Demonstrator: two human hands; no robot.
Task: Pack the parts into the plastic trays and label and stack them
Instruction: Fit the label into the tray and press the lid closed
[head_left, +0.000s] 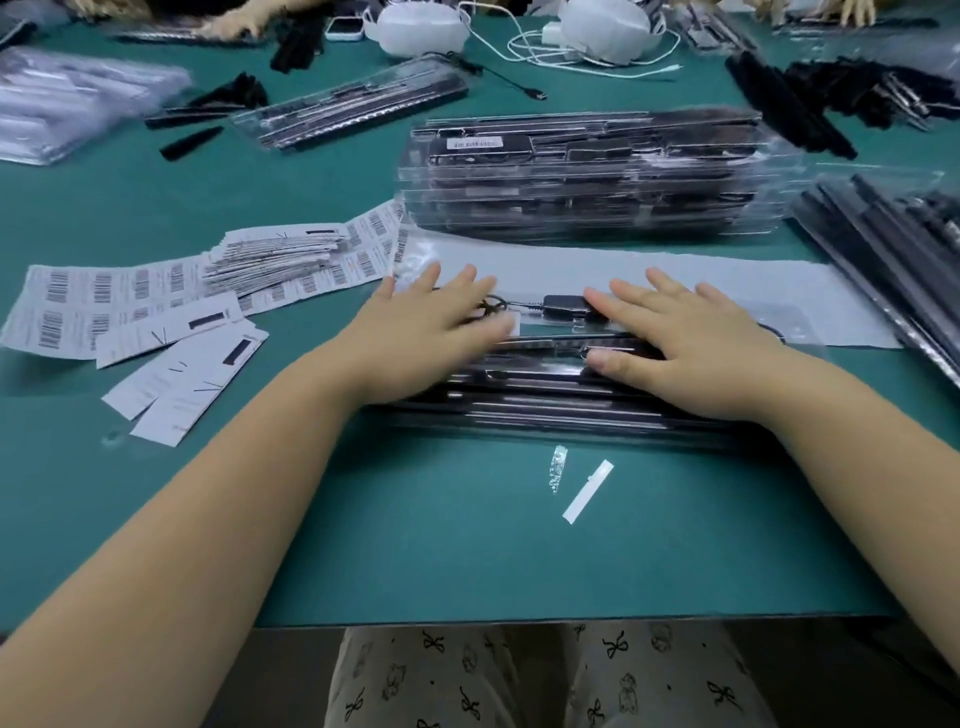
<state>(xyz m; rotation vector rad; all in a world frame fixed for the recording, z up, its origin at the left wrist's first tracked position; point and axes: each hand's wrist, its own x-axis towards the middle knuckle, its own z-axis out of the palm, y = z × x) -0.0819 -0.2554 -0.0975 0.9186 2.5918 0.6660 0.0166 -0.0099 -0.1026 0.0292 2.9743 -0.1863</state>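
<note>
Both hands, left (436, 322) and right (691, 338), are pressing flat, fingers straight, on my tray (545, 384); I'm pushing evenly so the lid should seat all along.

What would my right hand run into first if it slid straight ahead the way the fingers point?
Likely the stack of filled plastic trays beyond the pale sheet. The right hand points up-left across it; depth is uncertain.

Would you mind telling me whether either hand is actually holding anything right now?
Neither has a grip: left hand and right hand press flat, fingers straight, on the clear plastic tray.
</note>
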